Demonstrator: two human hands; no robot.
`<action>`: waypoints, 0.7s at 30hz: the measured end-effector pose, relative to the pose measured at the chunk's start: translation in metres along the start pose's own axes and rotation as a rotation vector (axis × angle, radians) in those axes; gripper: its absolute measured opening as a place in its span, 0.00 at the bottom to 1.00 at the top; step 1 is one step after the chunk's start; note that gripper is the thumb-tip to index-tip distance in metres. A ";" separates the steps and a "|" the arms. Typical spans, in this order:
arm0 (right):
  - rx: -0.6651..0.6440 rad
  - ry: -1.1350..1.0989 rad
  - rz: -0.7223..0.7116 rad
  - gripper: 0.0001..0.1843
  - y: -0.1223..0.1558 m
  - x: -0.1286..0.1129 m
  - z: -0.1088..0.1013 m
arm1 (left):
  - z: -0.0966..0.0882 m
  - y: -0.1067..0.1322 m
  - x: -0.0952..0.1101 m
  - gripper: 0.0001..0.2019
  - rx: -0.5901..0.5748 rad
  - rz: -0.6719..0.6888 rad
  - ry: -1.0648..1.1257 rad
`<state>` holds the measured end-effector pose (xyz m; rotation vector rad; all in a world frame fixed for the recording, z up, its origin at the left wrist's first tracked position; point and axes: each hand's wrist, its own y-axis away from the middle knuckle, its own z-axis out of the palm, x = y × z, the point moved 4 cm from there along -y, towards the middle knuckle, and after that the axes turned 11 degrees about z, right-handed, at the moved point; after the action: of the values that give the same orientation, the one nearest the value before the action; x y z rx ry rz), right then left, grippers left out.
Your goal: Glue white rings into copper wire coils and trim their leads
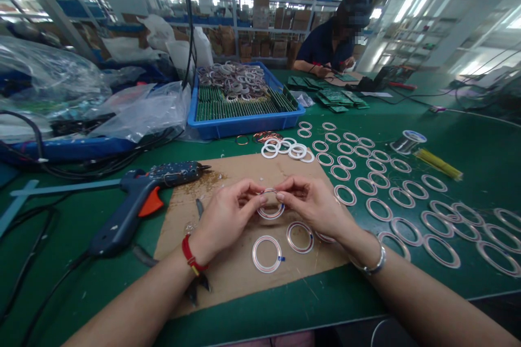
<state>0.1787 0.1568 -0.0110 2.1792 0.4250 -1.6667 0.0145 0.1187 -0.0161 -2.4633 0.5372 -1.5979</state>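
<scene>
Over the cardboard sheet (228, 276), my left hand (230, 214) and my right hand (311, 203) pinch one flat white ring with a copper-coloured coil (271, 214) between thumbs and fingertips. Each hand grips the ring near its upper edge, one from either side. A bit of blue shows on the ring's right side, partly covered by my right thumb. Two similar coil rings lie on the cardboard below: one with a blue tab (266, 268), and another to its right (300, 251). A third is partly hidden under my right wrist.
A glue gun (138, 200) lies left of the cardboard, and pliers partly show under my left forearm. White rings (297, 150) overlap at the back edge. Many coil rings (378, 209) spread rightward, near a solder spool (408, 141). Behind stands a blue tray (244, 129); a co-worker (325, 46) sits opposite.
</scene>
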 end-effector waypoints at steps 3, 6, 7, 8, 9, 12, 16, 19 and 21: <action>-0.063 0.023 0.005 0.10 0.001 0.001 0.004 | -0.003 -0.002 0.005 0.08 0.015 0.102 -0.254; -0.121 -0.019 0.067 0.10 0.000 0.004 0.006 | -0.002 -0.002 0.009 0.06 -0.005 0.191 -0.314; -0.133 -0.064 0.112 0.11 0.000 0.006 0.007 | -0.002 -0.002 0.011 0.06 -0.020 0.226 -0.323; -0.139 -0.123 0.157 0.14 -0.001 0.009 0.007 | -0.001 -0.002 0.012 0.06 -0.041 0.259 -0.337; -0.147 -0.185 0.198 0.18 -0.001 0.011 0.008 | 0.000 -0.002 0.014 0.06 -0.064 0.287 -0.357; -0.169 -0.292 0.240 0.26 0.000 0.015 0.011 | 0.002 -0.001 0.019 0.11 -0.100 0.316 -0.423; -0.157 -0.181 0.093 0.24 0.002 0.013 0.017 | 0.004 -0.001 0.013 0.18 -0.113 0.168 -0.489; -0.106 -0.019 -0.074 0.19 0.004 0.002 0.013 | -0.003 -0.003 0.005 0.23 -0.067 0.042 -0.564; -0.071 0.003 -0.168 0.17 0.009 -0.014 0.003 | -0.015 -0.004 0.003 0.25 0.009 -0.008 -0.636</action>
<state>0.1766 0.1472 0.0023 2.1460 0.6744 -1.7058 0.0027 0.1223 -0.0062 -2.7534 0.4064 -0.7276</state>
